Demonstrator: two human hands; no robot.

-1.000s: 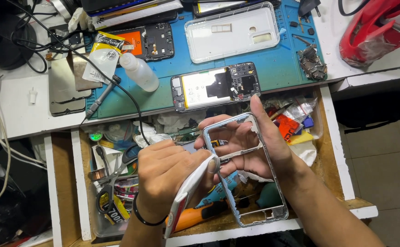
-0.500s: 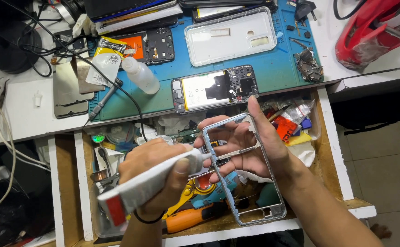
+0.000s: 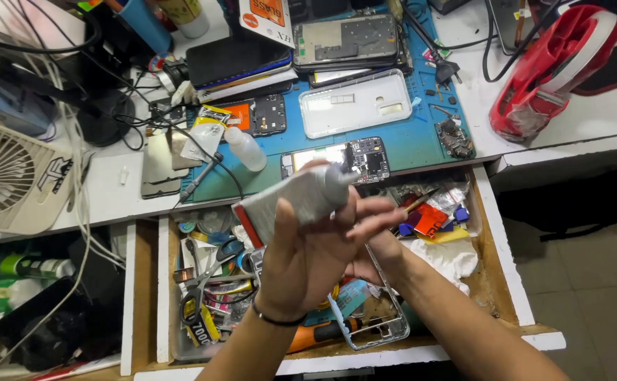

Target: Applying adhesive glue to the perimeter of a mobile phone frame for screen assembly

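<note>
My left hand (image 3: 301,264) is raised over the open drawer and grips a white glue tube (image 3: 291,201) with a red end; the tube lies crosswise, its grey cap to the right. My right hand (image 3: 386,220) sits behind it, fingers stretched just below the cap. It keeps hold of a silver phone frame (image 3: 386,331), whose lower part shows under my wrist. The rest of the frame is hidden by my hands.
A wooden drawer (image 3: 500,247) holds scissors (image 3: 203,289), an orange-handled tool, tape and scraps. On the blue mat (image 3: 414,144) lie an opened phone (image 3: 337,159), a clear case (image 3: 358,102) and a small bottle (image 3: 246,149). A fan (image 3: 5,176) stands left, a red device (image 3: 548,70) right.
My left hand has lifted the glue tube up in front of the frame and turned it level. The frame has dropped lower behind my hands. The camera view shifted.
</note>
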